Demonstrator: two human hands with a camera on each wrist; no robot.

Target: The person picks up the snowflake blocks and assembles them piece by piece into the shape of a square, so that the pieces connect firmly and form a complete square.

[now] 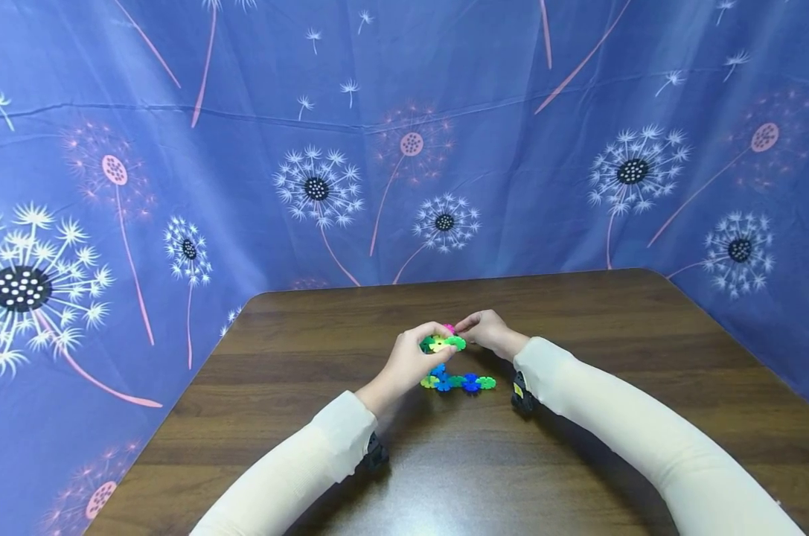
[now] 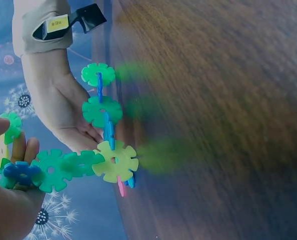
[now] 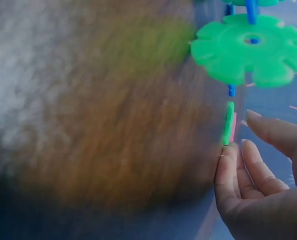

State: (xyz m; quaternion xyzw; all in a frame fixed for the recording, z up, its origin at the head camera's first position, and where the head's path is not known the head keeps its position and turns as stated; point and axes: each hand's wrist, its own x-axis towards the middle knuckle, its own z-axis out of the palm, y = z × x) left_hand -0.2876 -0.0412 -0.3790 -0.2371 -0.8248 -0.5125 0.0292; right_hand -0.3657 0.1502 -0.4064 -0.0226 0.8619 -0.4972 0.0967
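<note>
My left hand (image 1: 414, 357) pinches the upper part of a construction of flower-shaped plastic discs (image 1: 439, 342) between thumb and fingers. From this grip, green discs (image 2: 52, 170) lead to a yellow disc (image 2: 116, 161). A row of alternating blue and green discs (image 1: 458, 383) runs from there, close over the table. My right hand (image 1: 487, 331) is at the far side, its fingertips right at a pink disc (image 1: 449, 328). In the right wrist view its thumb stands apart from the fingers, near a green disc (image 3: 229, 122) seen edge-on.
The brown wooden table (image 1: 277, 350) reflects the discs on its surface. Behind it hangs a blue cloth (image 1: 511, 134) with dandelion prints. A black wrist camera (image 1: 522, 394) is strapped under the right sleeve, and another (image 1: 376, 451) under the left.
</note>
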